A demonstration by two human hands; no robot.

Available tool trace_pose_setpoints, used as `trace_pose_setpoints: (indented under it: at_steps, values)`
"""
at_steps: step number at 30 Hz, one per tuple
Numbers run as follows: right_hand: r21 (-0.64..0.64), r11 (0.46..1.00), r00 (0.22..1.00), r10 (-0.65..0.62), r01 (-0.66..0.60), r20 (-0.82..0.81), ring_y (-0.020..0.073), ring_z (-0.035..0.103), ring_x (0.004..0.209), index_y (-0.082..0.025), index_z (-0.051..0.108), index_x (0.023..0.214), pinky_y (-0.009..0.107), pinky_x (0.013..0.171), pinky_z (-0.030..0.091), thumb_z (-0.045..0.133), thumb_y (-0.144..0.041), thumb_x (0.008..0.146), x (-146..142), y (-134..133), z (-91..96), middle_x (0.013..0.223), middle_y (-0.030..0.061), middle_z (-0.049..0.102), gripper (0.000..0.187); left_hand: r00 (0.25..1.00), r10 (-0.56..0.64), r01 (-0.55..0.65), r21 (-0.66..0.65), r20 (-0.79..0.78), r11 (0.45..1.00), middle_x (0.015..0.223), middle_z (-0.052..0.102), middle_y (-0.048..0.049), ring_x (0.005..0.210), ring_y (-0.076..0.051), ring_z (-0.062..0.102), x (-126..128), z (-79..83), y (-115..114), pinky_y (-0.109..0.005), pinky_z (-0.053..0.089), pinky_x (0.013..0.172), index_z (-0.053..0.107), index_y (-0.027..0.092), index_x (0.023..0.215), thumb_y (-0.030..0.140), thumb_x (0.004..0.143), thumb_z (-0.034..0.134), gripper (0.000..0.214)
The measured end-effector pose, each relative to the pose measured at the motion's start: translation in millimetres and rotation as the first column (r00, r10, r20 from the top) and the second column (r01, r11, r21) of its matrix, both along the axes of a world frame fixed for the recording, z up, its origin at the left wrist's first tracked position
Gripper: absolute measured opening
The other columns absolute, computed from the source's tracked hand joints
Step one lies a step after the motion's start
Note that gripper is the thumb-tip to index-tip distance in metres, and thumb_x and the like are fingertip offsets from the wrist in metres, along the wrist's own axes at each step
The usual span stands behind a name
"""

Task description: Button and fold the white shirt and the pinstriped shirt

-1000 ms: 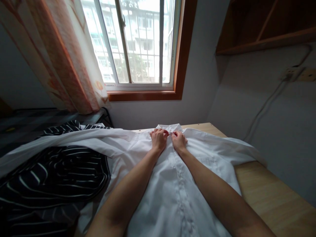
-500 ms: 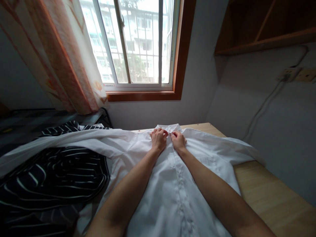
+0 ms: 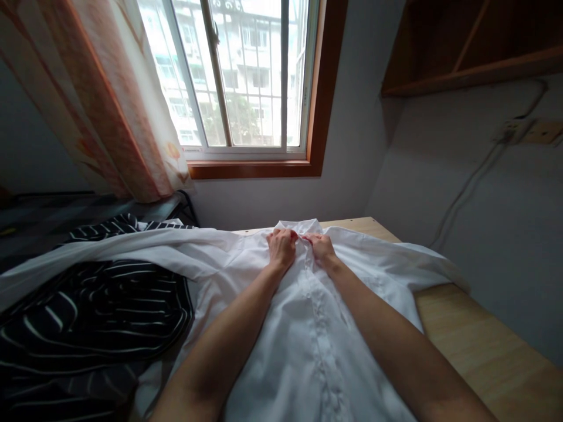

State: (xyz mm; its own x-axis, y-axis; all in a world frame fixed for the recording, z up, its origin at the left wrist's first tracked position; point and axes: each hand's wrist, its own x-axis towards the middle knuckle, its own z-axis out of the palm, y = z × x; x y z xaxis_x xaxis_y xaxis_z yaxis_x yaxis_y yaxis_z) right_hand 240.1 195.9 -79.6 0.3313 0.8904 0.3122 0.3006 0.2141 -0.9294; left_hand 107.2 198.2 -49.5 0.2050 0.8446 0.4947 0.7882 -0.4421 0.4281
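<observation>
Nearest me, the body of a white button-front shirt (image 3: 292,328) lies front up, its thin, smooth cloth breaking into soft, shallow folds. A button placket (image 3: 320,334) runs up the middle as a raised, slightly puckered strip; the buttons are mostly too small for me to make out. At near left sits a black garment with thin white stripes (image 3: 101,316), bunched into rounded, heavy-looking folds. At near right I see bare table (image 3: 479,334), pale wood with a faint grain.

Farther up, I have the left hand (image 3: 281,246) and the right hand (image 3: 320,247) close together just below the shirt's collar (image 3: 299,225), near the table's far edge. Both have their fingertips closed on the cloth, facing each other across the placket; I cannot tell whether a button is between them. I judge the step in hand to be fine work on the topmost fastening, and the next move calls for light pinching that keeps both layers aligned without dragging the limp collar.

The left sleeve (image 3: 109,252) stretches across the striped garment; the right sleeve (image 3: 409,264) spreads flat toward the wall.

Beyond, an orange-and-cream curtain (image 3: 101,105) hangs in long pleats beside a window (image 3: 246,88) framed in reddish-brown wood. At far right, a boxy wooden shelf (image 3: 479,76) juts above a slack cable (image 3: 466,181).
</observation>
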Motion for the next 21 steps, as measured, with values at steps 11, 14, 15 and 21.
trace_pose_setpoints:
  at_steps: [11, 14, 15, 21]
  values:
    - [-0.025, 0.982, 0.955, 0.175, -0.186, -0.240, 0.0172, 0.066, 0.066, -0.015, 0.073, 0.072, 0.029, 0.068, 0.052, 0.072, -0.027, 0.057, 12.2, -2.0, 3.2, 0.070, 0.0043, 0.073, 0.020, 0.996, -0.090, 0.090, 0.004, 0.001, 0.996, 0.093, 0.071, -0.0047, 0.099, -0.023, 0.055, -1.8, 3.1, -2.4, -0.037, 0.033, 0.093, 0.068, 0.023, 0.084, 0.025, 0.092, 0.052, 0.019]
    - [-0.019, 0.981, 0.959, 0.184, -0.192, -0.218, 0.0175, 0.066, 0.066, -0.015, 0.074, 0.073, 0.030, 0.069, 0.052, 0.072, -0.029, 0.057, 14.1, -0.8, 3.0, 0.070, 0.0045, 0.073, 0.021, 0.992, -0.127, 0.127, 0.042, 0.002, 0.991, 0.090, 0.070, -0.0048, 0.097, -0.023, 0.055, -3.8, 2.4, -1.2, -0.036, 0.034, 0.092, 0.068, 0.022, 0.082, 0.026, 0.092, 0.052, 0.020]
    - [-0.017, 0.981, 0.965, 0.185, -0.191, -0.189, 0.0178, 0.066, 0.066, -0.015, 0.074, 0.073, 0.030, 0.069, 0.052, 0.072, -0.029, 0.058, 14.6, -1.0, 3.6, 0.070, 0.0046, 0.073, 0.021, 0.990, -0.145, 0.144, 0.059, -0.001, 0.988, 0.089, 0.070, -0.0048, 0.096, -0.022, 0.055, -4.4, 2.2, -0.9, -0.035, 0.035, 0.092, 0.068, 0.022, 0.082, 0.025, 0.093, 0.051, 0.020]
    - [0.076, 0.991, 0.985, 0.095, -0.106, 0.143, 0.0188, 0.066, 0.074, -0.016, 0.072, 0.075, 0.030, 0.074, 0.052, 0.069, -0.031, 0.066, 13.7, -9.3, 11.9, 0.078, 0.0048, 0.073, 0.018, 0.977, -0.210, 0.211, 0.106, -0.017, 0.972, 0.088, 0.070, -0.0047, 0.092, -0.021, 0.055, -6.5, 3.5, -1.3, -0.032, 0.039, 0.091, 0.068, 0.020, 0.082, 0.022, 0.093, 0.051, 0.020]
